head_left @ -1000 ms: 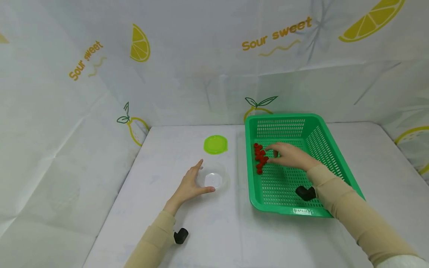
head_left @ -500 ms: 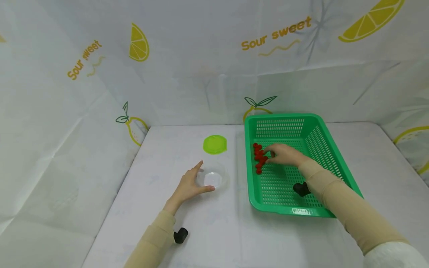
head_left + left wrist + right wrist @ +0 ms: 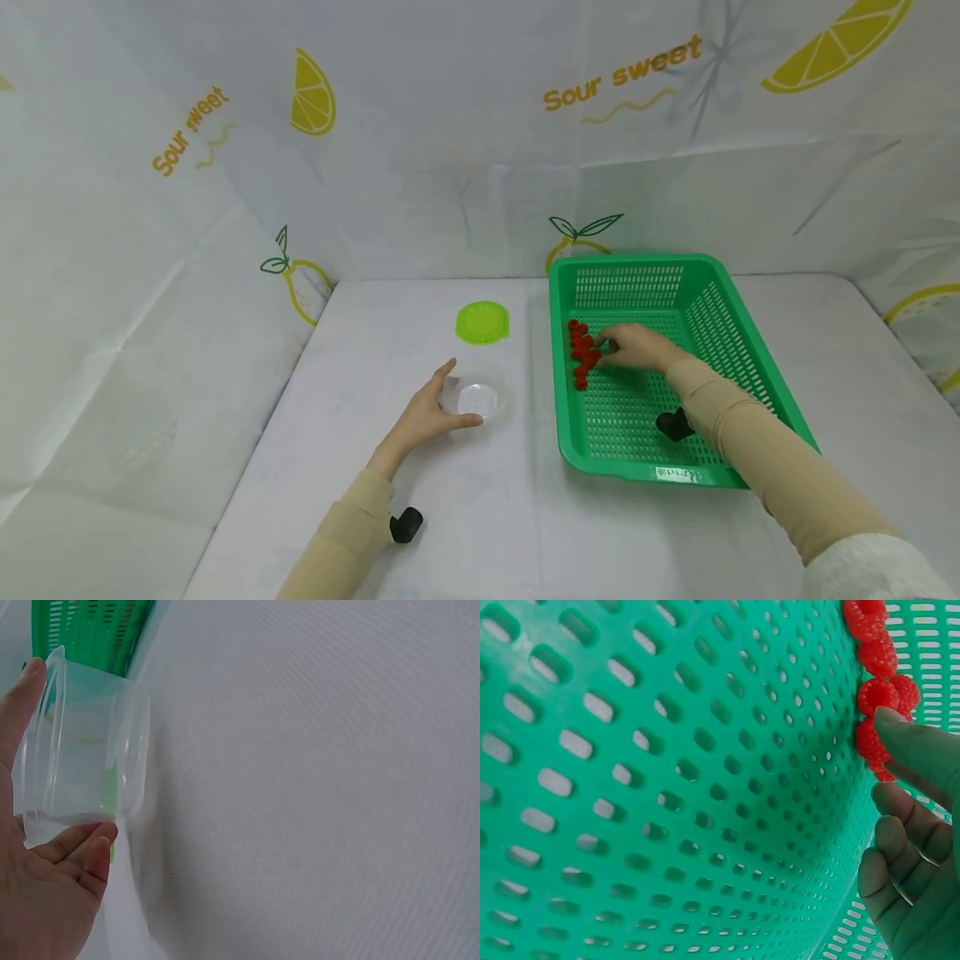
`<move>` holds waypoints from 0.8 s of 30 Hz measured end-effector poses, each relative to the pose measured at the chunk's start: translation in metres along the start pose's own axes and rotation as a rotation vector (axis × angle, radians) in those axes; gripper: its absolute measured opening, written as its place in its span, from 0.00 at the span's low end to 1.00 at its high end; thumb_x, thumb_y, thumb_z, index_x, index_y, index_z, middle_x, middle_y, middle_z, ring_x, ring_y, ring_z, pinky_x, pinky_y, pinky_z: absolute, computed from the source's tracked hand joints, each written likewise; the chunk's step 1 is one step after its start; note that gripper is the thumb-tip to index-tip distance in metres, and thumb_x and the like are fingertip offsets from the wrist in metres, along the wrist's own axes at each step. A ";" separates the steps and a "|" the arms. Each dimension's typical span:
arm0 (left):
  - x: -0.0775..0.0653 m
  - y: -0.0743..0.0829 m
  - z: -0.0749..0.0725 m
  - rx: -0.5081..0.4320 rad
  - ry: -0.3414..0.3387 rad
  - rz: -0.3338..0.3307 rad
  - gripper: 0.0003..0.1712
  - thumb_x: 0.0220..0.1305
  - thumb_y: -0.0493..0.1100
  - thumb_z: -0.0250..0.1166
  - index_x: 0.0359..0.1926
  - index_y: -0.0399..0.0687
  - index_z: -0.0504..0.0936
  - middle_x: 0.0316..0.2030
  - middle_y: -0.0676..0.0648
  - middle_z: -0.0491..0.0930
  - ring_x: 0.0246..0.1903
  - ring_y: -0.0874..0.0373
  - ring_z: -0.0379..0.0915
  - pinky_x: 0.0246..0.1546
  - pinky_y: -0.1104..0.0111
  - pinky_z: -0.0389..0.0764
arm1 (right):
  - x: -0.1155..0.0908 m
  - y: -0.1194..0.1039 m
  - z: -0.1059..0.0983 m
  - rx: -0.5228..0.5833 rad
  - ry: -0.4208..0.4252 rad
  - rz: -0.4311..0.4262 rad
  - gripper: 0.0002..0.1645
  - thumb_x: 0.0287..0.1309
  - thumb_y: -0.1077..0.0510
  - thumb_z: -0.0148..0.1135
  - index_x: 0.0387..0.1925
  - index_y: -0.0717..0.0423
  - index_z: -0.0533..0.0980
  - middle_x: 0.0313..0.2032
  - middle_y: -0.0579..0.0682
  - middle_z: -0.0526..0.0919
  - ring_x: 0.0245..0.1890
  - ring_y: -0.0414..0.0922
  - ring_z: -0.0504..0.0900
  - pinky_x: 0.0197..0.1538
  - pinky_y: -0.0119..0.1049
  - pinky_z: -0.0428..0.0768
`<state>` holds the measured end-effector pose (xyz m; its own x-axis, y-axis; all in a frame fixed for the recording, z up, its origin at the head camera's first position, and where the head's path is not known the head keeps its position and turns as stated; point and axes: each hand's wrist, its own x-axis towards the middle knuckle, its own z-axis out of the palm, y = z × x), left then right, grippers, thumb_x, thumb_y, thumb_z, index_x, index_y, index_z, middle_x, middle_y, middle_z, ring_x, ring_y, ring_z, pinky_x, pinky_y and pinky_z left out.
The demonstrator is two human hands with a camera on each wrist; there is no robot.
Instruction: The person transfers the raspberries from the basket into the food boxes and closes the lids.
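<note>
My left hand (image 3: 424,414) holds a clear round plastic bowl (image 3: 82,742) by its side on the white table. In the left wrist view the thumb lies at the rim and curled fingertips touch the wall. Inside the green perforated basket (image 3: 564,454), my right hand (image 3: 633,346) is at a row of red raspberries (image 3: 579,350) along the left side. Thumb and index finger pinch a raspberry (image 3: 868,741) at the row's edge, with the index fingertip partly hidden. The other fingers are curled below it.
A lime-green lid (image 3: 482,322) lies flat behind the bowl. The basket fills the table's right part, its raised rim beside the right forearm. White lemon-print sheeting (image 3: 450,142) hangs at the back and left. Each wrist carries a black camera mount (image 3: 406,525).
The right hand's thumb and fingers have drawn closer together at the raspberries, and its wrist has shifted slightly left. My left hand and the bowl stay in place.
</note>
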<state>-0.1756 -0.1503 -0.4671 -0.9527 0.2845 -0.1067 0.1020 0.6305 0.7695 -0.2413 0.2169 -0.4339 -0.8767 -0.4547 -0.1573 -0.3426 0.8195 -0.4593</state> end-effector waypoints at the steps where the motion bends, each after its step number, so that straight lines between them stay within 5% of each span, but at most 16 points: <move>1: 0.000 0.000 0.000 -0.005 -0.001 -0.004 0.63 0.37 0.62 0.75 0.72 0.59 0.50 0.64 0.42 0.66 0.68 0.43 0.56 0.65 0.46 0.61 | 0.000 -0.001 0.000 -0.003 -0.003 0.001 0.23 0.54 0.54 0.64 0.48 0.64 0.76 0.33 0.52 0.80 0.32 0.44 0.74 0.36 0.39 0.75; 24: 0.005 0.000 0.001 -0.036 -0.003 -0.025 0.65 0.35 0.64 0.75 0.72 0.61 0.49 0.65 0.44 0.66 0.68 0.45 0.55 0.65 0.47 0.61 | 0.000 -0.002 0.004 -0.054 -0.007 0.008 0.17 0.57 0.56 0.62 0.45 0.62 0.77 0.34 0.53 0.81 0.31 0.44 0.76 0.36 0.40 0.76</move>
<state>-0.1801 -0.1488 -0.4683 -0.9539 0.2712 -0.1285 0.0676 0.6112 0.7885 -0.2397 0.2140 -0.4362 -0.8770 -0.4506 -0.1667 -0.3537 0.8404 -0.4105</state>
